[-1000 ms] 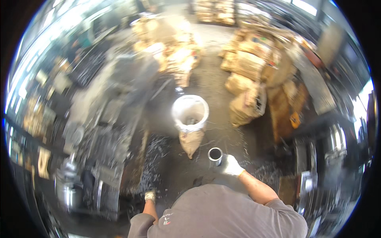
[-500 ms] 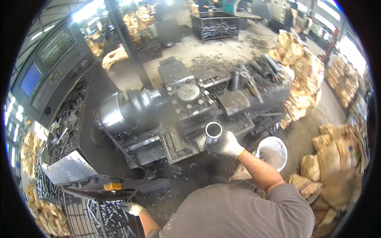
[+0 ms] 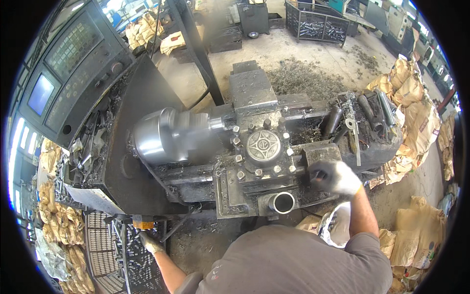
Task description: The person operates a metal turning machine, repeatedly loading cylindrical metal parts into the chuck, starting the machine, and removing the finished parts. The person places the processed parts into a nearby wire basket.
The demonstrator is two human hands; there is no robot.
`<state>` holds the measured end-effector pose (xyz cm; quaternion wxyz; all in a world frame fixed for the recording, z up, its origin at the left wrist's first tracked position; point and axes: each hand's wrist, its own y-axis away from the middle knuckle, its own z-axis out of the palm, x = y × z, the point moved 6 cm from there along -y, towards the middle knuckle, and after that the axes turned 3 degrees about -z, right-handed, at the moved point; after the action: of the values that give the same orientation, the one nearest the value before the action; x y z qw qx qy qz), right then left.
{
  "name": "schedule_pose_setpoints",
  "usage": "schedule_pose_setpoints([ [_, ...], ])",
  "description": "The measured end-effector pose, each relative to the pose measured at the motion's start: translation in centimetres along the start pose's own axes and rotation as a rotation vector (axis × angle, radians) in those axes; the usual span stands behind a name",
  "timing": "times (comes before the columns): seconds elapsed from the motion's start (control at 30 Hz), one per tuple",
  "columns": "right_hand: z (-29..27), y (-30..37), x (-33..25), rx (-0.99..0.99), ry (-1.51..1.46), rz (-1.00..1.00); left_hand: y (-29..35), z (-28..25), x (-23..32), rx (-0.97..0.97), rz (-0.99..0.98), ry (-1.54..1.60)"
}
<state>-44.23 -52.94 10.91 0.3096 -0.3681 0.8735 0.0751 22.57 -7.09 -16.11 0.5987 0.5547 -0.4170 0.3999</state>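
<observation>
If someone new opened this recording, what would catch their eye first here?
Probably the shiny lathe chuck, left of centre, then the tool post with its round, star-marked cap in the middle. Nearer the person, in front of that post, an open-ended metal tube shows its round mouth. The white-gloved right hand, blurred, is right of the post, and a lit screen glows at upper left.

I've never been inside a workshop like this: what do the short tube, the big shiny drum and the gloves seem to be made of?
Short tube: probably steel, smooth, judging by its grey sheen and bright rim.
Big drum: metal, likely polished steel, from its mirror-like highlights.
Gloves: whitish, apparently soft fabric; blur hides any weave.
</observation>
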Motion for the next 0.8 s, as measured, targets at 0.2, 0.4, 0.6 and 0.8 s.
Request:
schedule_pose_setpoints([
  [0.2,-4.3,-8.0,-1.7,0.118,-0.199,-0.086,22.7,26.6,0.4,-0.802,0.744,-1.118],
  [0.4,-5.6,-15.0,-6.4,0.149,-0.118,-0.294,21.7,43.8,3.2,-0.746,0.970,-1.349],
  [0.6,-3.9,-20.7,-7.6,-0.056,-0.033,-0.322,28.7,37.6,13.8,-0.819,1.295,-0.627],
  [0.8,9.6,-34.6,-5.7,-0.543,0.548,-0.288,21.3,42.3,24.2,-0.669,1.431,-0.779],
])
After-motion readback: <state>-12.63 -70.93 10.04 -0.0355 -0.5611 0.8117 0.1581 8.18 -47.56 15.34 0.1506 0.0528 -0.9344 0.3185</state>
